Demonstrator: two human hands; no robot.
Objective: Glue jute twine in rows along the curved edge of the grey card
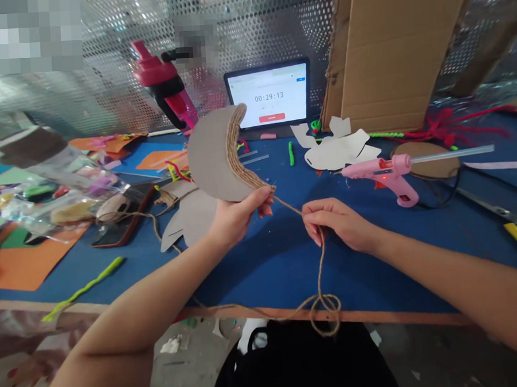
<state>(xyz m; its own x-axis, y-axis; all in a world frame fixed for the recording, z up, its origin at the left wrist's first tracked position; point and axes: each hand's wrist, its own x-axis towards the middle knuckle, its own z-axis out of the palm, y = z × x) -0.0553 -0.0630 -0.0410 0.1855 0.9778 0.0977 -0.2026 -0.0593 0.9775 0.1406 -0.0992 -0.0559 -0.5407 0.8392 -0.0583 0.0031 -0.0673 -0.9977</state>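
the left hand grips a grey cardboard crescent edged with coiled jute twine, holding it above the blue counter, while the right hand pinches the twine's loose strand; a pink hot glue gun lies to the right

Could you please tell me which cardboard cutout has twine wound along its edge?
The crescent in the left hand; the white cutout and round disc lying nearby have none.
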